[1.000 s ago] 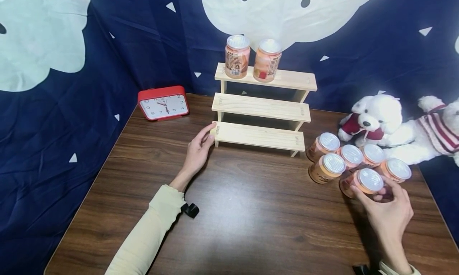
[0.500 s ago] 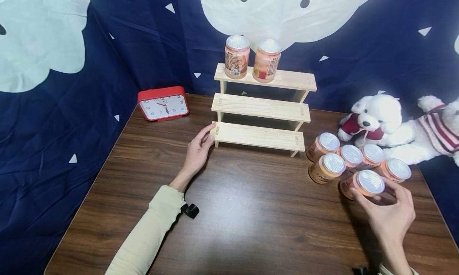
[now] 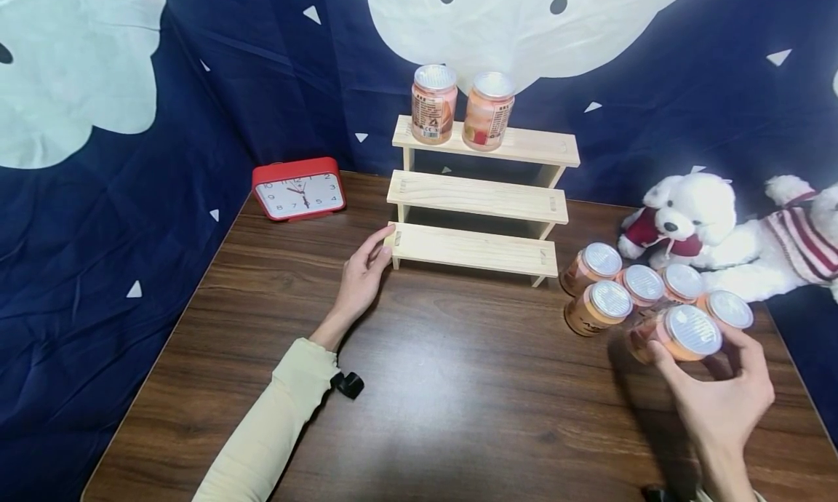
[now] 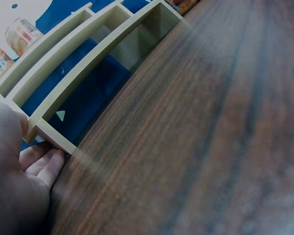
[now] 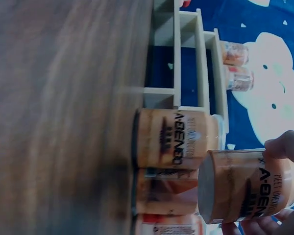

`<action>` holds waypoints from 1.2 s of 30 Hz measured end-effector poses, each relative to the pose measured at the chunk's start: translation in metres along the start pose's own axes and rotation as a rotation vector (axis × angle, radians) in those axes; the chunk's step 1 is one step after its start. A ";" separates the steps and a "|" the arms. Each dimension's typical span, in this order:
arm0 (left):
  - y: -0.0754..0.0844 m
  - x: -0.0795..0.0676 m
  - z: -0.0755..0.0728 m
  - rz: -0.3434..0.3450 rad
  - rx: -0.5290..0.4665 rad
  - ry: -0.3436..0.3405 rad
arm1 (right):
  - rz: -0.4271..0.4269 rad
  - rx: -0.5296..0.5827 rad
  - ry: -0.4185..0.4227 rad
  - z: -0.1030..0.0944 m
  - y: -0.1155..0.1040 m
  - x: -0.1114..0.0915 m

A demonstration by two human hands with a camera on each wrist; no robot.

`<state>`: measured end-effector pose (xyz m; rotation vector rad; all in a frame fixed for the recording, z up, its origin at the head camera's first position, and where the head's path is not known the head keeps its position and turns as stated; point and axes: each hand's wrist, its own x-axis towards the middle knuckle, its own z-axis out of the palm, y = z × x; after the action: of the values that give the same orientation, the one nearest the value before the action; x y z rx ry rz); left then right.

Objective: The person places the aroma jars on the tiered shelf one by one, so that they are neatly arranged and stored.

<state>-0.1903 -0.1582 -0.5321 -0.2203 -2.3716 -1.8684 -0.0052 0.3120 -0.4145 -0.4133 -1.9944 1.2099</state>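
My right hand (image 3: 727,393) grips a jar (image 3: 687,335) with a clear lid and orange contents. In the right wrist view this jar (image 5: 245,188) is raised off the table, its base showing, beside other standing jars (image 5: 176,137). My left hand (image 3: 360,276) rests at the left end of the lowest step of a three-step wooden rack (image 3: 474,249). Seen from the left wrist, the thumb lies by the step's end and the fingers (image 4: 46,166) are against the side panel. Two jars (image 3: 433,109) stand on the rack's top step, toward its left.
Several more jars (image 3: 599,309) are grouped right of the rack. Behind them sit white plush toys (image 3: 694,211), one in a red garment. A red alarm clock (image 3: 299,189) stands left of the rack on the wooden table (image 3: 458,415). A dark blue curtain (image 3: 288,73) hangs behind.
My right hand has lifted the jar off the table and moved it slightly right, tilting it. The left hand stays in place at the rack.
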 end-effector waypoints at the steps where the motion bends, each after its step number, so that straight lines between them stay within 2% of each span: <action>1: 0.001 0.000 0.000 0.001 -0.002 0.001 | -0.016 0.005 -0.004 0.000 -0.002 0.000; 2: 0.001 0.000 0.000 0.006 -0.002 0.003 | -0.030 0.019 -0.006 0.000 -0.005 0.000; 3: 0.008 -0.002 0.001 -0.001 -0.001 0.005 | -0.037 0.035 -0.003 0.001 -0.006 0.001; 9: 0.005 -0.001 0.001 -0.020 -0.011 0.002 | -0.086 0.186 -0.010 0.002 -0.017 0.005; 10: -0.001 0.001 0.001 -0.010 -0.014 0.002 | -0.097 0.200 -0.019 0.002 -0.019 0.005; 16: 0.009 -0.002 0.003 0.003 -0.036 0.010 | -0.151 0.278 -0.061 0.002 -0.034 0.013; 19: 0.006 -0.001 0.003 0.003 -0.024 0.012 | -0.170 0.306 -0.083 0.005 -0.043 0.017; 24: 0.002 0.000 0.001 0.005 -0.013 0.002 | -0.159 0.360 -0.109 0.011 -0.056 0.022; 29: -0.003 0.001 0.000 -0.047 -0.029 -0.014 | -0.114 0.517 -0.162 0.020 -0.065 0.025; 32: -0.005 0.002 0.000 -0.049 -0.030 -0.018 | -0.093 0.587 -0.199 0.025 -0.069 0.024; 36: -0.008 0.002 0.000 -0.026 -0.028 -0.016 | -0.106 0.593 -0.231 0.032 -0.073 0.025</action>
<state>-0.1940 -0.1603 -0.5388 -0.2084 -2.3705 -1.9199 -0.0380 0.2706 -0.3494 0.1327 -1.6990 1.7555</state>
